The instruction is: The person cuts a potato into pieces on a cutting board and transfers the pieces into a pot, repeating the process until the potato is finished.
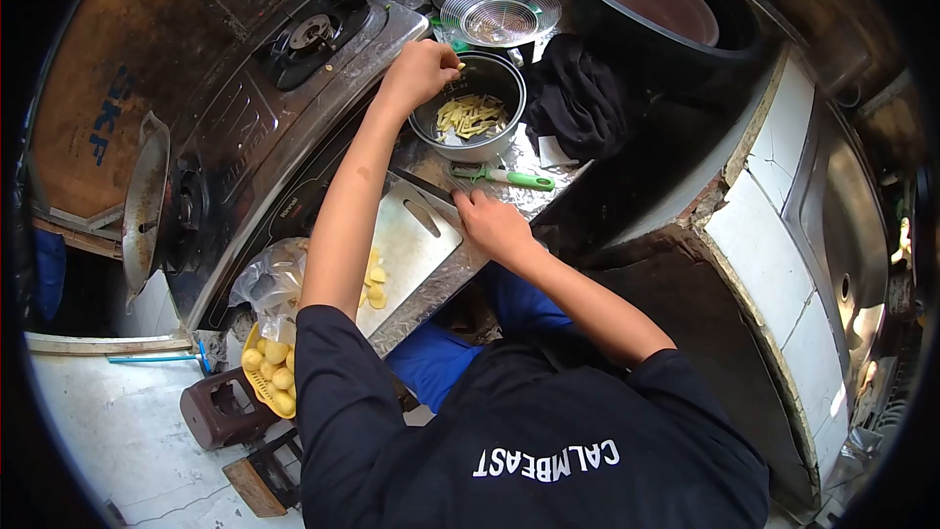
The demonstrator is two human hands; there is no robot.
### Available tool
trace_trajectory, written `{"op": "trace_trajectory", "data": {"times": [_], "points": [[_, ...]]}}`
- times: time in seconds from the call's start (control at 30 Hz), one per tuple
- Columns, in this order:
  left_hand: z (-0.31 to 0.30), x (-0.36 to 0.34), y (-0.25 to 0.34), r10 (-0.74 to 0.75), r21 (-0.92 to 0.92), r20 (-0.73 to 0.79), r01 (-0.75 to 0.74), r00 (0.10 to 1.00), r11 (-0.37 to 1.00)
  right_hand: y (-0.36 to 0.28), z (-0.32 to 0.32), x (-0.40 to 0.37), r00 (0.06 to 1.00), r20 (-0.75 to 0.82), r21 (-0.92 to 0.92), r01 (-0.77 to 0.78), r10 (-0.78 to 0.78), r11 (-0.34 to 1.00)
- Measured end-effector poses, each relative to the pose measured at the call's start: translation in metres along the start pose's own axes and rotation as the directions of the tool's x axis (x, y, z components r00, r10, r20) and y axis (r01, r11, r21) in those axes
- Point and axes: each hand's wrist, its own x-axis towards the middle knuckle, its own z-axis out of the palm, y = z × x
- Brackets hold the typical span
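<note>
My left hand (421, 75) is over the rim of a metal pot (478, 152), its fingers pinched on a small yellow potato piece (460, 66). Cut potato sticks (472, 116) lie in the bottom of the pot. My right hand (493, 226) is closed at the far right edge of a white cutting board (409, 253). From its fingers a dark, narrow knife blade (423, 185) runs left along the board's far edge; the handle is hidden. Potato slices (375, 284) rest on the board's near left part. Just beyond my right hand lies a green-and-white peeler (504, 176).
A yellow basket of peeled potatoes (274, 370) and a plastic bag (272, 279) sit at lower left. The gas stove (230, 127) runs along the left. Behind the pot are a wire strainer (501, 15) and black basin (720, 39). Black cloth (578, 103) lies right of the pot.
</note>
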Motion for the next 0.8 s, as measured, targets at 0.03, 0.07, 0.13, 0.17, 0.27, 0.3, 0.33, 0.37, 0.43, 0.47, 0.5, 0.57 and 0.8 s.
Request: {"op": "trace_trajectory", "data": {"times": [0.03, 0.07, 0.13, 0.17, 0.27, 0.3, 0.33, 0.37, 0.43, 0.47, 0.5, 0.57, 0.8], "points": [[-0.001, 0.000, 0.002, -0.018, 0.007, 0.013, 0.018, 1.000, 1.000, 0.000, 0.001, 0.000, 1.000, 0.001, 0.000, 0.000, 0.000, 1.000], [-0.002, -0.001, 0.004, -0.035, 0.015, 0.025, 0.035, 0.999, 0.999, 0.001, 0.001, 0.000, 1.000, -0.002, 0.002, 0.002, -0.002, 1.000], [0.001, -0.002, 0.003, -0.017, 0.024, 0.011, 0.017, 1.000, 1.000, 0.000, 0.001, 0.000, 1.000, -0.004, 0.003, 0.005, -0.005, 1.000], [0.001, -0.003, 0.003, 0.003, 0.035, -0.003, -0.003, 1.000, 0.999, 0.000, 0.000, 0.001, 1.000, 0.004, 0.005, -0.002, 0.002, 1.000], [0.005, -0.003, -0.001, -0.022, -0.036, 0.000, 0.022, 1.000, 0.999, 0.001, 0.001, -0.001, 1.000, 0.010, 0.009, -0.003, 0.003, 1.000], [0.006, -0.001, -0.004, -0.022, -0.034, -0.003, 0.022, 1.000, 0.999, 0.001, 0.001, 0.000, 1.000, 0.005, 0.009, 0.005, -0.005, 1.000], [0.007, -0.001, -0.006, -0.039, -0.086, 0.011, 0.040, 0.999, 0.995, 0.001, 0.000, 0.000, 1.000, 0.004, 0.009, 0.006, -0.006, 1.000], [0.009, 0.000, -0.009, -0.055, -0.138, 0.026, 0.058, 0.998, 0.989, 0.001, 0.000, 0.000, 1.000, 0.004, 0.013, 0.004, -0.004, 1.000], [0.008, 0.000, -0.010, -0.066, -0.157, 0.029, 0.070, 0.997, 0.985, 0.000, -0.001, -0.001, 1.000, 0.004, 0.017, 0.002, -0.002, 1.000], [0.008, 0.000, -0.010, -0.077, -0.177, 0.032, 0.081, 0.997, 0.981, -0.001, -0.002, -0.001, 1.000, -0.001, 0.019, 0.000, 0.000, 1.000], [0.007, -0.001, -0.008, -0.076, -0.177, 0.032, 0.081, 0.997, 0.981, -0.001, -0.002, -0.002, 1.000, -0.007, 0.021, -0.002, 0.002, 1.000], [0.003, -0.003, -0.004, -0.060, -0.115, 0.021, 0.062, 0.998, 0.991, -0.001, -0.002, -0.001, 1.000, 0.003, 0.019, -0.007, 0.007, 1.000], [0.005, -0.004, -0.002, -0.049, -0.109, -0.008, 0.048, 0.999, 0.993, 0.001, -0.001, -0.002, 1.000, 0.002, 0.030, -0.001, 0.001, 1.000]]}}
